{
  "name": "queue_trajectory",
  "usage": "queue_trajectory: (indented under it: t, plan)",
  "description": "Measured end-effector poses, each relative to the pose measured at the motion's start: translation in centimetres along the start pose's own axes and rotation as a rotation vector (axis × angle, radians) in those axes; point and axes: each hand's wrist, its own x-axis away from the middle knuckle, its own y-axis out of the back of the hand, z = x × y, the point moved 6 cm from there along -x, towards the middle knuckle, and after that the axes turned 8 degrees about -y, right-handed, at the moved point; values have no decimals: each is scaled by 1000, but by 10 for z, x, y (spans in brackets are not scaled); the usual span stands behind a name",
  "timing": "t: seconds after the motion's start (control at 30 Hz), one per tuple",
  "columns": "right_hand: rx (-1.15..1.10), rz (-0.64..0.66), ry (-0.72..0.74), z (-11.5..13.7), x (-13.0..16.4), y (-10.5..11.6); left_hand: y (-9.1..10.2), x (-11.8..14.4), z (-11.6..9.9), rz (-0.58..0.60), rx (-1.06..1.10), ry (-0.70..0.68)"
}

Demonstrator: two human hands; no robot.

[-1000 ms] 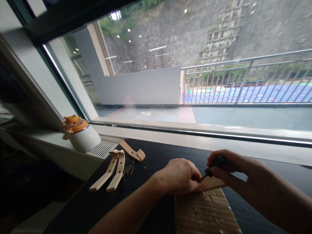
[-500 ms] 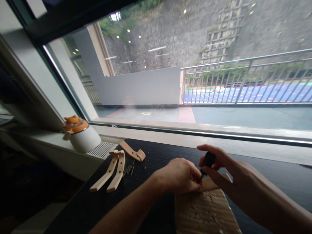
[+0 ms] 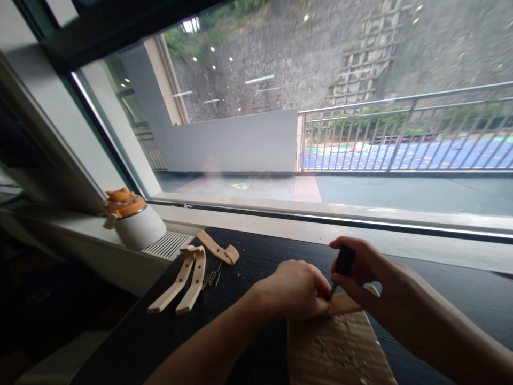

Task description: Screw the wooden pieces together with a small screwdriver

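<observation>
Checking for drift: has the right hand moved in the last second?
Yes. The right hand with its black-handled tool rose and shifted slightly left, toward the window sill.

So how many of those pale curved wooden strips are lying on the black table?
3. Two wooden strips lie side by side at the table's left edge. A third lies just behind them, angled toward the window. Another may be hidden under the hands.
</observation>
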Motion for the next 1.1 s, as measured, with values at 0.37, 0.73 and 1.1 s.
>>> queue_trajectory:
  t: [0.37,0.73,1.1]
  plan:
    - [46,-41,27,6,3,3,0,1,-2,2,24,3]
    - [68,-72,19,13,1,8,3,3,-4,15,27,20]
    - [26,-12,8,10,2,2,-1,1,-2,-11,23,-9]
